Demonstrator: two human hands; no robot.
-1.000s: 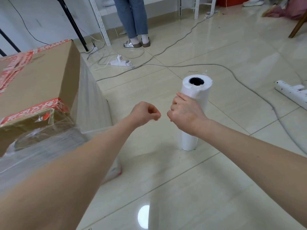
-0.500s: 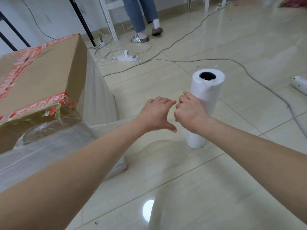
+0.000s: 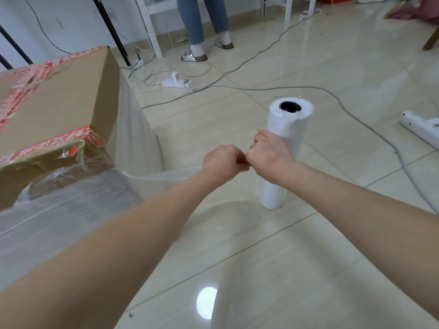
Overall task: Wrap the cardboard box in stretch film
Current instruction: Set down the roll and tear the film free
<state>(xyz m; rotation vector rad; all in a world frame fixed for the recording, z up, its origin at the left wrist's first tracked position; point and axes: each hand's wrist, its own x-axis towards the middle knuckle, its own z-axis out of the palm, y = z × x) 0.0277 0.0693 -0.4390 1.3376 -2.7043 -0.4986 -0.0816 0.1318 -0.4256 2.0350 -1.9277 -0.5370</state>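
Note:
A large cardboard box (image 3: 54, 100) with red tape stands on the floor at the left, its sides covered in clear stretch film (image 3: 133, 129). A sheet of film runs from the box's near corner to my hands. The white film roll (image 3: 285, 124) stands upright on the tiles, right of centre. My left hand (image 3: 223, 162) and my right hand (image 3: 270, 155) are both curled and meet knuckle to knuckle just in front of the roll, pinching the film between them. The fingertips are hidden.
A person in jeans and slippers (image 3: 202, 51) stands at the back. Grey cables (image 3: 261, 87) and a white power strip (image 3: 178, 81) lie across the tiled floor. A white tube (image 3: 418, 124) lies at the right edge. Black stand legs (image 3: 111, 32) rise behind the box.
My left hand went from a fist to spread fingers, then curled again and closed in against my right hand. The view shifted slightly; the roll stays upright.

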